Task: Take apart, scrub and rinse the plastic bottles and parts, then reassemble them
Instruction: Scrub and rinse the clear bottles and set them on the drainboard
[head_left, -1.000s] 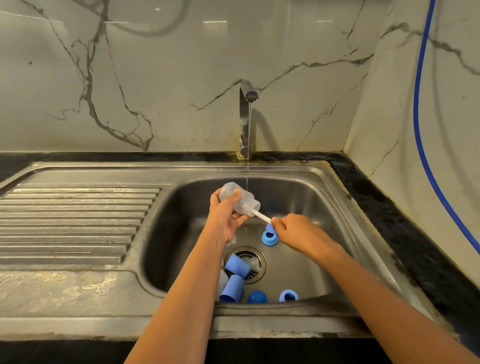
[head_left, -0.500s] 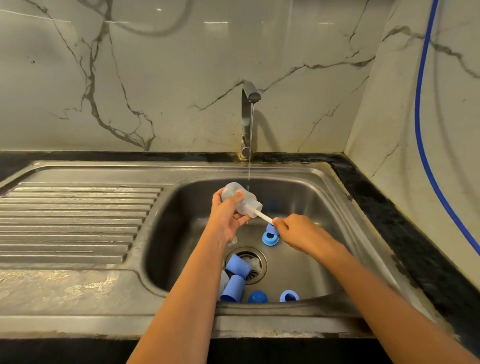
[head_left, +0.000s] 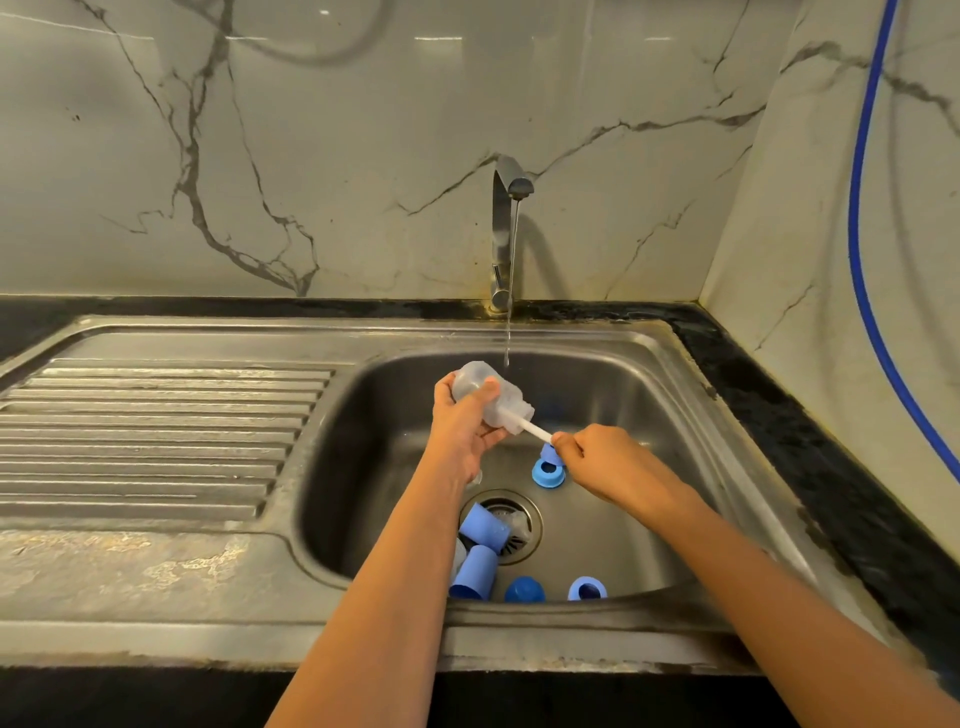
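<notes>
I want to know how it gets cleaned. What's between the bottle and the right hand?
A thin white brush handle runs from the bottle to the right hand, which grips it. The head view shows this.

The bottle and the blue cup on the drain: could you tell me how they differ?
The bottle is see-through, held up in the left hand with a brush handle in its mouth. The blue cup is opaque and lies loose on the drain. Both are tipped sideways.
</notes>
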